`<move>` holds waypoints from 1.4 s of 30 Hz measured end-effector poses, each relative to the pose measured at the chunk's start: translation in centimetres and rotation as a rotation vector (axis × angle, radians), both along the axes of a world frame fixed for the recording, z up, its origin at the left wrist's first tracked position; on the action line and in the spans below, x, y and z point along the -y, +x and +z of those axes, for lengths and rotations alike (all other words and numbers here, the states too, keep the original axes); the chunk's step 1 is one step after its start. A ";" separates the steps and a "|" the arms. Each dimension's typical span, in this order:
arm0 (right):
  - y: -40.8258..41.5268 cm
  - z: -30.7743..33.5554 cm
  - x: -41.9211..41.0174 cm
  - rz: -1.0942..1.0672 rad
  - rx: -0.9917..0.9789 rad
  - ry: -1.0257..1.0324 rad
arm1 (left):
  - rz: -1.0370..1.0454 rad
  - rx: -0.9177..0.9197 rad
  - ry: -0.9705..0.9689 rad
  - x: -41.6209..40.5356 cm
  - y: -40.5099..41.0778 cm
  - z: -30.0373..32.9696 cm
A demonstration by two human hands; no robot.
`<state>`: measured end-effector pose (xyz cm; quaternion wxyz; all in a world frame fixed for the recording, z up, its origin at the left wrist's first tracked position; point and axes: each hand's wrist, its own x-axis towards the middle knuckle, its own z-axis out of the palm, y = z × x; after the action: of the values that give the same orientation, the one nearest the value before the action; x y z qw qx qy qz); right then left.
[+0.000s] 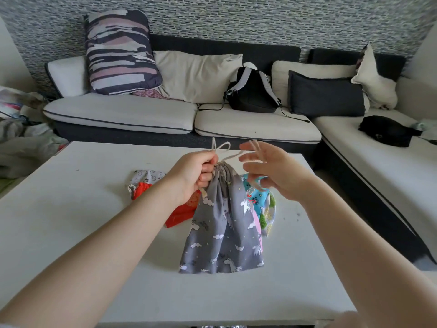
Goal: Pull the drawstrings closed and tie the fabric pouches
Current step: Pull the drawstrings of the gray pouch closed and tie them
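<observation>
Above the white worktop [71,221], the left hand [191,176] is pinching the limp grey pouch [224,233] at its gathered neck; the right hand [272,171], fingers spread, is hooking the soft, light drawstring [230,156], best gripped near the neck.

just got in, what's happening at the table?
A person is tying a grey unicorn-print pouch shut over a white table. The left hand grips its gathered neck and pinches the cream drawstring; a loop stands above the fist. The right hand is open, fingers spread, with the cord running towards it. More pouches lie behind: a red one, a white printed one, a blue one.
</observation>
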<state>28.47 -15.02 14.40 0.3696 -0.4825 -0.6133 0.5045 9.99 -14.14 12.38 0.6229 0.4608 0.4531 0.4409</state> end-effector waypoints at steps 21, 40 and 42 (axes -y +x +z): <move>-4.4 4.5 -4.9 -0.225 0.680 0.536 | -0.212 -0.695 0.349 -1.9 1.2 1.6; -3.5 1.0 -2.8 0.021 0.685 0.477 | -0.157 -0.503 0.309 -1.4 0.3 0.2; -3.8 0.8 -2.8 -0.016 0.748 0.521 | -0.101 -0.680 0.432 -1.3 0.6 0.2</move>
<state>24.64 -12.24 15.22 0.2358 -0.5272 -0.8072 0.1217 10.62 -12.84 12.59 0.3472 0.7223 0.5069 0.3175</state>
